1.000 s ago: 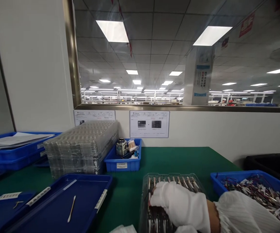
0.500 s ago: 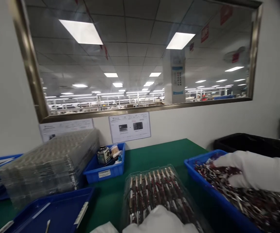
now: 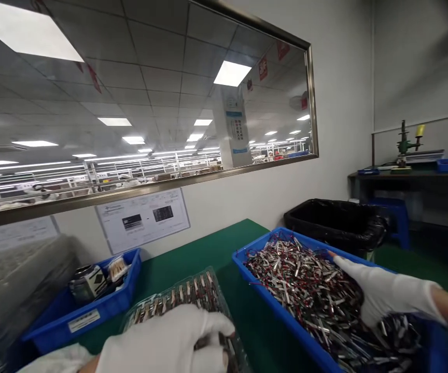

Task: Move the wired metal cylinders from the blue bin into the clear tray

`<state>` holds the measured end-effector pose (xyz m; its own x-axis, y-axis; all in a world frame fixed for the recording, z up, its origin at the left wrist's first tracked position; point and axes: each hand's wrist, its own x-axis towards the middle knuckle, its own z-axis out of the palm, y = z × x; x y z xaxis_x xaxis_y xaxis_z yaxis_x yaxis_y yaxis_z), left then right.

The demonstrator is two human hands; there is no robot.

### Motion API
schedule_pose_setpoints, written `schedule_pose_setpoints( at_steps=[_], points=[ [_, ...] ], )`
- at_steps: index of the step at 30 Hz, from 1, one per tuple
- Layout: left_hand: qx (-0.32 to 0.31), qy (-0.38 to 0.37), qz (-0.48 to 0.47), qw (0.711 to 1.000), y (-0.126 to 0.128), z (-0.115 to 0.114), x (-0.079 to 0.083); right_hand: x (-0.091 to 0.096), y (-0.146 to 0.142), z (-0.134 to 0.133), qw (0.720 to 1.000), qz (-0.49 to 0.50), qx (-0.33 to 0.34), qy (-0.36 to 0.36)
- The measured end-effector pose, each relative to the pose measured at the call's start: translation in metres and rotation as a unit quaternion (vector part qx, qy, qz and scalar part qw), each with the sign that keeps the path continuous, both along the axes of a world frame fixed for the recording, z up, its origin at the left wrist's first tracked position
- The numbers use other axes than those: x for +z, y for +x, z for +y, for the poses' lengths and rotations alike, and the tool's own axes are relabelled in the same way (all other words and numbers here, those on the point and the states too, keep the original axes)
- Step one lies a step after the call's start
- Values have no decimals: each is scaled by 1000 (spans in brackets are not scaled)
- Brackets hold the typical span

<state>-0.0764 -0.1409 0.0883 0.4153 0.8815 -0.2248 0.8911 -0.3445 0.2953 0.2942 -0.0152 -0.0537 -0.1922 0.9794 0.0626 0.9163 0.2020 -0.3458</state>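
My left hand, in a white glove, lies over the near end of a clear plastic tray filled with rows of small wired metal parts, its fingers curled on the tray. My right hand, also gloved, reaches into a blue bin heaped with loose metal parts with red and black wires. The index finger is stretched out over the heap and the other fingers are bent down among the parts; what they hold is hidden.
A small blue bin with a jar and cotton swabs stands at the left by the wall. A stack of clear trays is further left. A black bin stands behind the parts bin. A bench with a press is at the far right.
The view has swung to the right. My right hand has gone from the clear tray across to the blue bin of loose parts. My left hand has come up onto the clear tray.
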Motion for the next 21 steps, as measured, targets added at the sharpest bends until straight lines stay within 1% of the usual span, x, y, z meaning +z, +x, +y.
schedule_pose_setpoints(
  at_steps=[1,2,3,5,6,8,10,13,15,16,18,20,21],
  points=[
    [-3,26,14,1000,8,7,-1,3,-10,5,999,-27,12,-39],
    [-13,56,34,998,16,15,-4,7,-21,10,998,-33,34,-46],
    [-19,90,56,994,24,24,-10,11,-31,14,998,-27,60,-25],
    [-51,131,114,983,41,47,-27,18,-49,21,995,-40,90,-16],
    [-58,138,136,979,49,58,-37,21,-57,23,994,-47,103,-15],
    [-68,126,168,975,64,82,-55,25,-68,26,992,-57,110,-13],
    [-44,126,190,973,76,103,-69,27,-77,31,992,-56,116,-5],
    [-28,97,161,982,90,129,-82,26,-86,45,990,-38,135,-14],
    [-43,82,128,987,95,145,-88,22,-93,56,989,-38,142,-30],
    [-55,87,114,988,98,152,-91,18,-95,61,988,-34,147,-26],
    [-76,116,78,987,101,166,-97,11,-100,69,988,-6,156,15],
    [-71,156,27,985,103,178,-103,5,-103,73,982,58,166,66],
    [-62,167,-9,984,103,183,-106,3,-104,75,977,99,172,80]
  ],
)
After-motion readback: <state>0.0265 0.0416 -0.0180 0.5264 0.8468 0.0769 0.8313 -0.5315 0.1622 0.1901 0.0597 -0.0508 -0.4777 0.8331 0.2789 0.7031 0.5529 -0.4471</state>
